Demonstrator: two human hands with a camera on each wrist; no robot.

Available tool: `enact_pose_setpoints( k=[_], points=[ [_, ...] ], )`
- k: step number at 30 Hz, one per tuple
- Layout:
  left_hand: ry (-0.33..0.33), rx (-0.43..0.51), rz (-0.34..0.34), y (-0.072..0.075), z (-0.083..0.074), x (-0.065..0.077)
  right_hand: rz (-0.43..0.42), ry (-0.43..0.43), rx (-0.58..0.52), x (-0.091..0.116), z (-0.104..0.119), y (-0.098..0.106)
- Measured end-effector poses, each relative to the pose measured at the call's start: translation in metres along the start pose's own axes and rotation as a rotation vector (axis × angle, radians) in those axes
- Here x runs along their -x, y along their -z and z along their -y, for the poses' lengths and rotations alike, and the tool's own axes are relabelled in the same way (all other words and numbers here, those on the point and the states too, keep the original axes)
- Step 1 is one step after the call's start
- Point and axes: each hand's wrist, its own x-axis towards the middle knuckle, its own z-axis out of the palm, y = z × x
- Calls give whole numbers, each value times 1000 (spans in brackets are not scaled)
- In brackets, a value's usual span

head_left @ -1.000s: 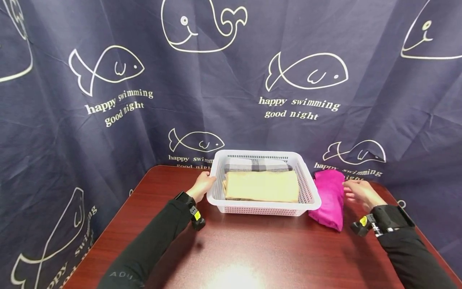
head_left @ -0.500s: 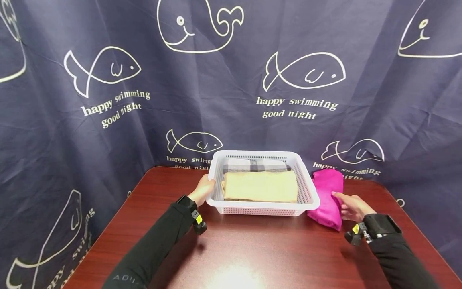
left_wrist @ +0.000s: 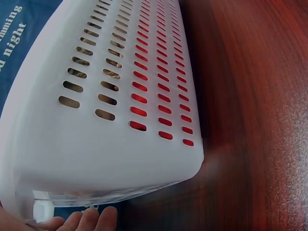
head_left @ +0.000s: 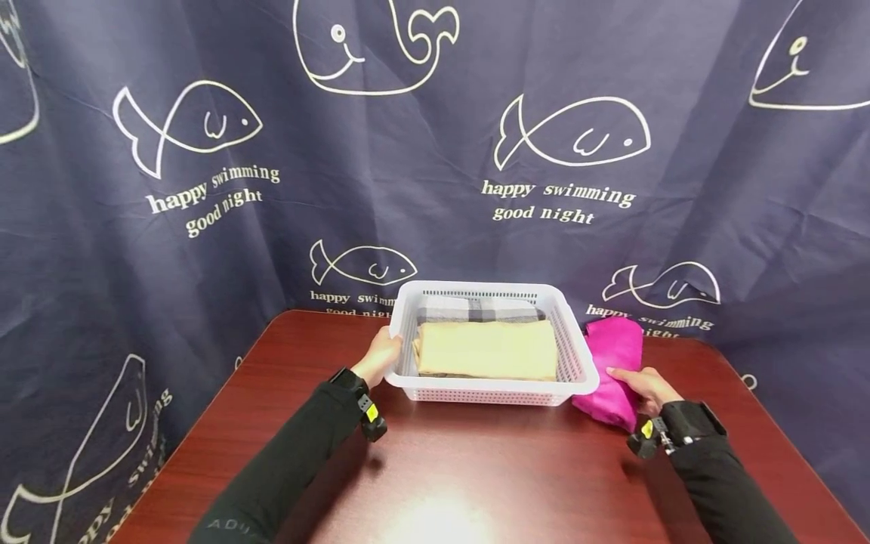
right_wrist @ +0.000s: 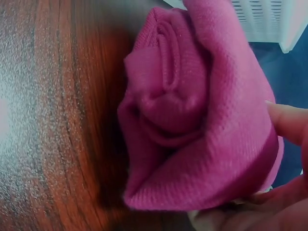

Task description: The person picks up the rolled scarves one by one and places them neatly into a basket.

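Observation:
A white plastic basket (head_left: 492, 389) with slotted walls stands toward the back of the table. Inside it lie a folded cream cloth (head_left: 486, 349) and, behind that, a grey-and-white checked cloth (head_left: 451, 308). My left hand (head_left: 382, 357) grips the basket's left end; in the left wrist view its fingertips (left_wrist: 107, 219) show under the rim. Against the basket's right side lies a rolled magenta knit cloth (head_left: 615, 347). My right hand (head_left: 649, 387) holds its right side, thumb (right_wrist: 288, 120) on top and fingers partly hidden beneath the cloth (right_wrist: 236, 120).
The reddish-brown wooden table (head_left: 442, 461) has a glare spot near its front. A dark blue curtain (head_left: 435, 189) with white fish drawings hangs close behind the basket and along both sides.
My right hand has moved left from beside the magenta cloth and taken hold of it. The left hand has kept its grip on the basket. The view has shifted slightly.

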Motion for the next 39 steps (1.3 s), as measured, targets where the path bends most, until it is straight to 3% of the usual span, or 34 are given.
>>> enact_pose_setpoints(
  k=[5, 12, 19, 32, 39],
  points=[
    [-12, -3, 26, -7, 6, 5, 24, -3, -1, 4, -14, 2],
    [32, -21, 6, -8, 14, 11, 64, -6, -26, 7, -28, -2],
    [9, 0, 49, -9, 18, 13, 57, -5, -2, 13, -40, 0],
    [-23, 12, 54, -7, 19, 11, 200, 36, -3, 35, -56, 13],
    [-18, 7, 27, -7, 17, 10, 142, -7, 71, 50, -57, 13]
  ],
)
